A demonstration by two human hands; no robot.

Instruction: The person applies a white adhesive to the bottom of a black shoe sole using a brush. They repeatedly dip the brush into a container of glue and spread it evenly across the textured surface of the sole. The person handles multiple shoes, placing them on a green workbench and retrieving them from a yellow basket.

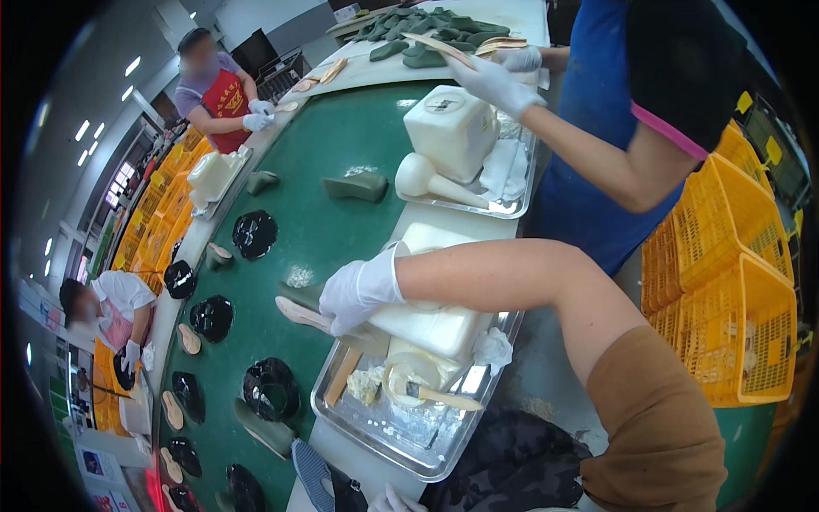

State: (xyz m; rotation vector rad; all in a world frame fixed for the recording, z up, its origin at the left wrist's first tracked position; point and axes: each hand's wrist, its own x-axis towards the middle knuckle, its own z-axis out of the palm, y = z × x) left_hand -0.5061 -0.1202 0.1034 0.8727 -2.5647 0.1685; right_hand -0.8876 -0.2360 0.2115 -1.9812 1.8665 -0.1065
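My right hand [358, 290], in a white glove, reaches across from the right and is closed around the end of a green shoe last [300, 293] with a beige insole [299, 312] along its side. Below it is a metal tray [433, 468] with a white plastic jug [444, 334], a wooden-handled brush [448, 398] resting on a round white cup, and a pale clump. At the lower edge, my gloved left hand [392, 501] is mostly cut off, its fingers not plain. Nearest to it lies a blue-grey ribbed piece shaped like a shoe sole [312, 474].
A green conveyor belt [333, 141] carries glossy black shoe pieces [212, 318], green lasts and beige insoles. A co-worker in a blue apron [589, 162] stands ahead by another tray [512, 200]. Two people work across the belt. Yellow crates [725, 324] are stacked at right.
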